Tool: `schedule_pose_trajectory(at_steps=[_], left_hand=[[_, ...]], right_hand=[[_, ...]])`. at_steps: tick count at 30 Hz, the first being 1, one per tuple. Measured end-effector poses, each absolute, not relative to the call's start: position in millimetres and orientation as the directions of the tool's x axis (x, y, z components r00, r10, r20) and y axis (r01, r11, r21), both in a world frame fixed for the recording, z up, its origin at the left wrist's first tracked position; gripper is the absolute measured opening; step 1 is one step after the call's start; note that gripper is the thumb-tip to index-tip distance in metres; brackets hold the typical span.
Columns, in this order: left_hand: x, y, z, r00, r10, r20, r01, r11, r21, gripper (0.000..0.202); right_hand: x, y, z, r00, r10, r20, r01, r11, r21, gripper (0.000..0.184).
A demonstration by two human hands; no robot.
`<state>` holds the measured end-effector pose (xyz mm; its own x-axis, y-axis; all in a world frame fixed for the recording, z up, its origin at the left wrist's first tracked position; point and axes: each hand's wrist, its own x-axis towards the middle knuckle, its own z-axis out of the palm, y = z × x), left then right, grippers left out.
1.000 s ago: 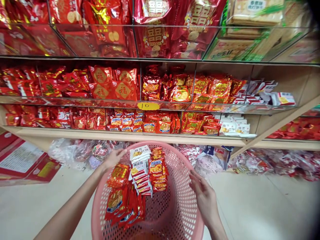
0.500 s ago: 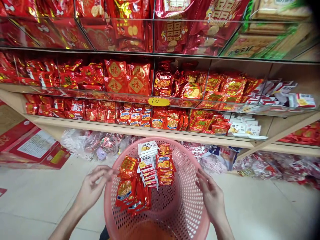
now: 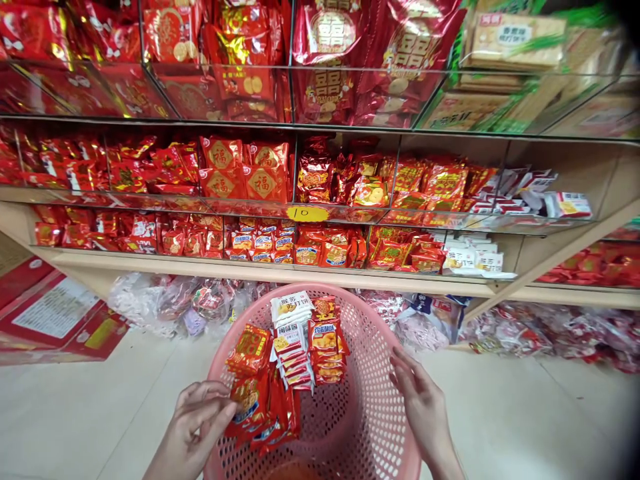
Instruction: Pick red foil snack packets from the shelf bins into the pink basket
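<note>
A pink perforated basket stands in front of me with rows of small snack packets leaning against its far and left inner wall: red ones, white ones and orange-red ones. My left hand is at the basket's left rim, fingers curled and touching the lowest red packets. My right hand rests at the right rim, fingers slightly apart, holding nothing.
Glass-fronted shelves full of red snack packets run across the back, with a yellow "10" tag. White packets lie at the right. Plastic bags of stock sit under the shelf; red cartons lie at the left.
My left hand has drawn back from the basket's far left rim to its near left side, onto the lower red packets. The right hand has barely moved.
</note>
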<state>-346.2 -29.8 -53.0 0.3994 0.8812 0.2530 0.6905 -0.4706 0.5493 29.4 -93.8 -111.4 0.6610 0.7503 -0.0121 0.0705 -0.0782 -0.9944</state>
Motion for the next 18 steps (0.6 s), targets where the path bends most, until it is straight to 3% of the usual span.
schedule_pose_trajectory(at_steps=[11, 18], left_hand=[[-339, 15, -39, 0.279, 0.908, 0.313, 0.723, -0.413, 0.554, 0.034], [-322, 34, -47, 0.376, 0.894, 0.242, 0.719, -0.447, 0.532, 0.039]], right_hand=[[37, -103, -109, 0.685, 0.717, -0.126, -0.047, -0.129, -0.991, 0.051], [44, -120, -116, 0.733, 0.658, -0.171, -0.071, -0.176, -0.982, 0.055]])
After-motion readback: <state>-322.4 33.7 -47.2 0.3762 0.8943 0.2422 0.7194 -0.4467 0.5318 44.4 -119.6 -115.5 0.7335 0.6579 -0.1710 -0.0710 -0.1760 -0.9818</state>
